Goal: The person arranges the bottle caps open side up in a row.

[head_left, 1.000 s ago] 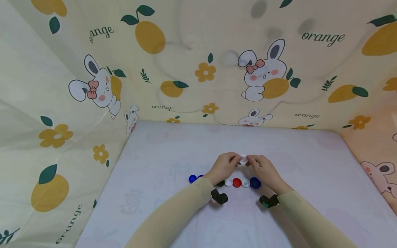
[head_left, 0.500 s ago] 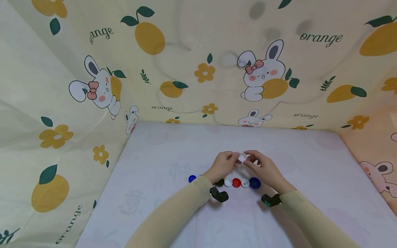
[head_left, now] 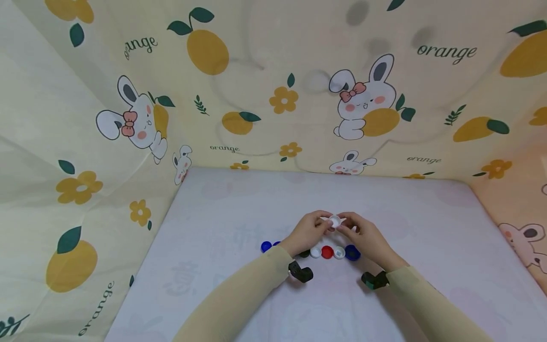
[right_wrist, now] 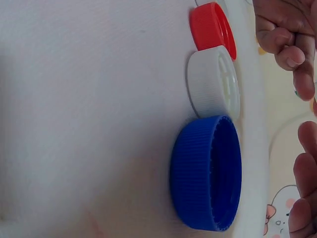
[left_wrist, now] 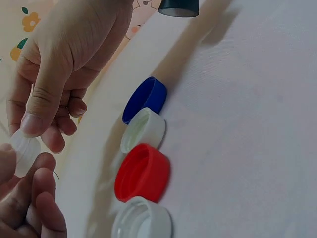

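Note:
Between both hands, a small white bottle cap is held above the table, its hollow side showing. My left hand pinches it from the left between thumb and fingers. From the right, the right hand grips its other edge; its thumb lies on the cap's ribbed side in the left wrist view. Below the hands runs a row of bottle caps: a large blue cap, a white cap, a red cap, another white cap and a black cap.
At the row's left end sit smaller blue caps, partly hidden by the left forearm. A whitish cloth covers the table. Printed curtains stand behind and at both sides. Each wrist bears a black camera.
The right hand's fingers spread off the cap half a second ago, while the left kept its pinch. Now they are back on the cap, which has turned slightly. The row has not moved.

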A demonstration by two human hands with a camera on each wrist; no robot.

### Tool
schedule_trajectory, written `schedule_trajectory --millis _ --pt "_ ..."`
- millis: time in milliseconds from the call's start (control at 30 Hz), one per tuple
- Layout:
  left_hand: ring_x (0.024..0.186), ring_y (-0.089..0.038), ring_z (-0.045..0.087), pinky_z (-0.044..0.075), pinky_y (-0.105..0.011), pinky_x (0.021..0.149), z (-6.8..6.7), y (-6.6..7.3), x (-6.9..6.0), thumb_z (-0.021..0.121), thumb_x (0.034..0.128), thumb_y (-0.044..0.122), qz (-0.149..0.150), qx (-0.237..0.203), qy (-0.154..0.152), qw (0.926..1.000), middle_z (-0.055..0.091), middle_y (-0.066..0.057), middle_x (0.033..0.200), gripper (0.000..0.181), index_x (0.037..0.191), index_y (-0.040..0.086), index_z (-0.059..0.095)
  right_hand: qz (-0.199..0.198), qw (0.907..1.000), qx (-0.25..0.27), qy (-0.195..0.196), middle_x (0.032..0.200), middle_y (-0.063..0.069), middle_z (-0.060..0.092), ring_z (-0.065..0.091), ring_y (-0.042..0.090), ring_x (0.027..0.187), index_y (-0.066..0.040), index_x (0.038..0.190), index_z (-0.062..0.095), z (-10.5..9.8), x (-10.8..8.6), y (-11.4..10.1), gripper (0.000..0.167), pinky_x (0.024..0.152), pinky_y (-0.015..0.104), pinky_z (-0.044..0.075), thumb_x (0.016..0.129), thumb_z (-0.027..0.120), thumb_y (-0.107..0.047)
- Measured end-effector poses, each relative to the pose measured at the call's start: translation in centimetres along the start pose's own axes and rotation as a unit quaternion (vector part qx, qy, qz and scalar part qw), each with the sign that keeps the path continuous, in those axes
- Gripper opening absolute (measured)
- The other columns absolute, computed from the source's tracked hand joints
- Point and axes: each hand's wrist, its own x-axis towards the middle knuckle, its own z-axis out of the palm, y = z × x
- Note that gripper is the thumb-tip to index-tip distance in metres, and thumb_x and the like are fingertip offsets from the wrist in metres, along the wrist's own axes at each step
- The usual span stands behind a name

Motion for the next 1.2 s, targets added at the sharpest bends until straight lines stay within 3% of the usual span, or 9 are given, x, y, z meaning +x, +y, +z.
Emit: schedule_trajectory --millis 200,467,600,733,1000,1067,1200 --pt "0.069 -0.008 0.056 0.045 -0.023 0.063 0.1 -0.3 -0.1 0.057 0.0993 0.024 0.005 0.020 -0.011 0.9997 0.070 -0.008 0.092 0.032 0.130 0.017 0.058 0.001 1.0000 0.000 -0.003 0.093 -0.003 0.061 0.050 0.021 0.079 -0.022 0.130 0.054 0.1 0.0 0.2 0.044 0.066 0.032 0.046 0.093 0.060 -0.045" --pt "0.076 -0.005 0.059 0.048 -0.023 0.069 0.5 -0.2 -0.1 0.060 0.0976 0.026 0.005 0.044 -0.020 0.9988 0.069 0.003 0.096 0.038 0.134 0.018 0.057 0.010 0.9999 0.007 -0.010 0.094 0.000 0.061 0.050 0.022 0.078 -0.021 0.129 0.054 -0.4 -0.5 0.5 0.044 0.063 0.031 0.045 0.093 0.060 -0.046" --pt "0.082 -0.002 0.058 0.048 -0.021 0.073 1.2 0.1 -0.1 0.061 0.0958 0.034 0.010 0.082 -0.016 0.9965 0.063 0.014 0.094 0.040 0.133 0.020 0.058 0.013 0.9998 0.003 -0.012 0.097 0.001 0.062 0.049 0.022 0.078 -0.022 0.130 0.055 -0.8 -1.0 1.1 0.047 0.062 0.031 0.045 0.092 0.058 -0.050" --pt "0.080 -0.002 0.055 0.047 -0.020 0.069 2.0 0.5 -0.1 0.063 0.0939 0.037 0.023 0.132 -0.016 0.9909 0.059 0.017 0.094 0.038 0.128 0.022 0.062 0.012 0.9998 -0.006 -0.016 0.097 0.001 0.062 0.049 0.022 0.080 -0.020 0.130 0.055 -1.5 -1.9 1.6 0.050 0.062 0.030 0.045 0.092 0.057 -0.052" --pt "0.080 0.000 0.052 0.044 -0.017 0.067 4.8 1.3 0.7 0.067 0.0899 0.041 0.053 0.227 -0.025 0.9722 0.057 0.014 0.097 0.032 0.117 0.024 0.068 -0.014 0.9996 -0.021 -0.016 0.094 -0.002 0.063 0.050 0.017 0.076 -0.009 0.129 0.056 -3.2 -4.4 3.4 0.043 0.062 0.027 0.044 0.095 0.061 -0.036" --pt "0.083 0.000 0.053 0.044 -0.017 0.071 5.6 1.5 1.0 0.067 0.0901 0.042 0.061 0.262 -0.031 0.9627 0.059 0.014 0.098 0.030 0.115 0.025 0.068 -0.011 0.9996 -0.013 -0.022 0.093 -0.002 0.063 0.050 0.017 0.076 -0.007 0.128 0.056 -3.5 -4.9 3.8 0.044 0.062 0.026 0.044 0.094 0.064 -0.034" --pt "0.091 0.000 0.055 0.042 -0.016 0.078 6.9 1.8 1.3 0.067 0.0904 0.041 0.083 0.342 -0.043 0.9350 0.061 0.014 0.101 0.028 0.114 0.025 0.069 0.013 0.9992 -0.005 -0.036 0.090 -0.001 0.060 0.051 0.016 0.076 -0.010 0.124 0.057 -3.8 -5.7 4.5 0.048 0.062 0.026 0.044 0.089 0.070 -0.039"
